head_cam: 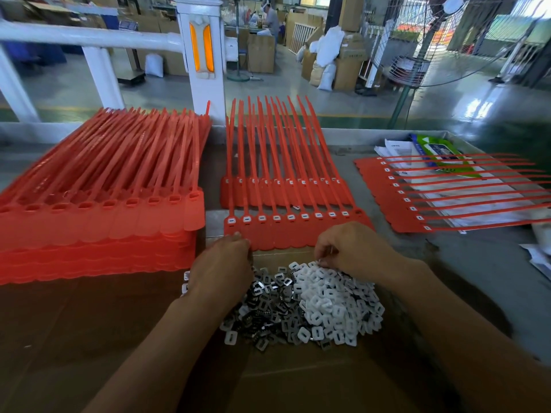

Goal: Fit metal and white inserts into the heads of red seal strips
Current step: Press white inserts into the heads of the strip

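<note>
Fingers of the right hand (354, 248) are being curled onto white inserts (337, 299) heaped beside metal inserts (268, 305), pinching them. The left hand (220, 263) is being held curled at the near edge of the red seal strips (295, 234); its grip cannot be told.

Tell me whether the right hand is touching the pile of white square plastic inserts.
Touching. The head view shows the right hand with curled fingertips pinching into the pile of white square plastic inserts, no gap.
</note>
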Tool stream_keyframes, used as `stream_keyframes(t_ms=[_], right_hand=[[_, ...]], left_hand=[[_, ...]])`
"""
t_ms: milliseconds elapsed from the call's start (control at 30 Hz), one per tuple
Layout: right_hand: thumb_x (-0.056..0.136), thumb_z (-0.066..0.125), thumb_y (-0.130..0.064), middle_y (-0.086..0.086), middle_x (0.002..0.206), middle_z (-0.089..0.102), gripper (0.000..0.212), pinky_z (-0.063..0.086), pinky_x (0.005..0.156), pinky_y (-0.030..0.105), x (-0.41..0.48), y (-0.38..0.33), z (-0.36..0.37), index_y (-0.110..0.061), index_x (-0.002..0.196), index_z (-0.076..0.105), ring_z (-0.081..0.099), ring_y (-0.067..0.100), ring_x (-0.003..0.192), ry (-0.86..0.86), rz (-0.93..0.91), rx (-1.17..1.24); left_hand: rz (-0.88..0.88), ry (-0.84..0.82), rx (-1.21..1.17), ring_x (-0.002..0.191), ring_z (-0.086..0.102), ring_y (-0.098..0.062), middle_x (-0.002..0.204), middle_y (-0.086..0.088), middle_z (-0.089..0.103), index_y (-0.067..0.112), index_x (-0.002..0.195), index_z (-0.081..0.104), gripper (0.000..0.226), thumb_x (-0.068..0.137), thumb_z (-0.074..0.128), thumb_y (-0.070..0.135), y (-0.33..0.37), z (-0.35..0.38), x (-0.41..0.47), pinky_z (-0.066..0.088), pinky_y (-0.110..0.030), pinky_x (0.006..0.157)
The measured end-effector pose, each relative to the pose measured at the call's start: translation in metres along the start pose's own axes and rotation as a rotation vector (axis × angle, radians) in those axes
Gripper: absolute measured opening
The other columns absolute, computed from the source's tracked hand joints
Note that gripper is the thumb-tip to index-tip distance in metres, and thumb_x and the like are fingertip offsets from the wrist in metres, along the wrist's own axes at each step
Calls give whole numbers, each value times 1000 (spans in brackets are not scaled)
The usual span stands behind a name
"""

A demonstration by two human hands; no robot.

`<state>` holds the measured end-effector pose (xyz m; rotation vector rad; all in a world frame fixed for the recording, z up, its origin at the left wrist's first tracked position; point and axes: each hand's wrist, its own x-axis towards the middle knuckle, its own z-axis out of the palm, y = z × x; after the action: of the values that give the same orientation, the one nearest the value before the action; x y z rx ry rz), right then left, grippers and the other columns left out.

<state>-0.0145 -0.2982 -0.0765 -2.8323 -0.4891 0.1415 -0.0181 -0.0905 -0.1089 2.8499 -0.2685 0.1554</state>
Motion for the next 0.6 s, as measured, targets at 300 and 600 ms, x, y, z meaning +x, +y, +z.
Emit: stream_keyframes(t_ms=[300, 600], right_hand=[[76, 73, -13, -12, 72, 63, 19, 41, 60, 15, 3, 21, -18, -27, 70, 62, 56, 0, 68, 183, 224, 373], [87, 58, -2, 3, 71, 64, 15, 46, 54, 19, 15, 63, -22, -12, 76, 61, 59, 11, 62, 294, 471, 698]], left_hand=[[0, 2, 2, 112, 53, -17, 128, 1, 54, 17, 114, 59, 34, 88, 41, 6, 0, 0, 0, 45, -29, 86], [-14, 0, -15, 113, 53, -19, 127, 0, 54, 16, 115, 59, 35, 89, 39, 6, -1, 2, 1, 45, -32, 88]])
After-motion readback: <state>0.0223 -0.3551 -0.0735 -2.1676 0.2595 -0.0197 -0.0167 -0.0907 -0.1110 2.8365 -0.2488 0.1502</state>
